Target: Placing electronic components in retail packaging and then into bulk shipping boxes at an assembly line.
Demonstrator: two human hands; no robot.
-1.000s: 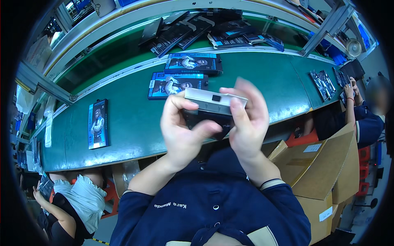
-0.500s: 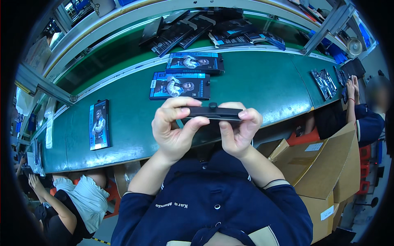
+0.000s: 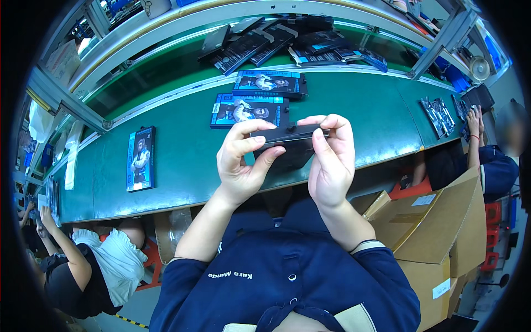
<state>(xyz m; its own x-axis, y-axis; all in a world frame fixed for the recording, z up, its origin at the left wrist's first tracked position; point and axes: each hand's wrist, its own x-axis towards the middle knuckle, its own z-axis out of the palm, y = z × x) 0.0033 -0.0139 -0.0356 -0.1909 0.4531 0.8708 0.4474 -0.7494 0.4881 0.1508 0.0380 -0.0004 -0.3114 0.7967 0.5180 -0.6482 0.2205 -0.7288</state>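
Between my two hands, above the table's front part, is a flat black box (image 3: 289, 156) seen end-on, with a small dark tab on its end. My left hand (image 3: 243, 157) grips its left corner between thumb and fingers. On the right corner, my right hand (image 3: 333, 160) has its thumb against the near edge and fingers behind. Just beyond my hands lie two black-and-blue printed boxes, a nearer box (image 3: 224, 112) and a farther box (image 3: 271, 83). Another printed box (image 3: 141, 159) lies apart at the left on the green table (image 3: 188, 166).
A heap of dark boxes (image 3: 243, 50) lies on the green belt behind the table. Silvery packets (image 3: 438, 116) rest at the right end near a co-worker's hands (image 3: 474, 119). Another person (image 3: 83, 260) sits at lower left. An open cardboard carton (image 3: 431, 221) stands at my right.
The box in my hands has tilted, so more of its dark broad face shows below the end. My right hand has turned upright, its thumb moving up. The view has shifted slightly.
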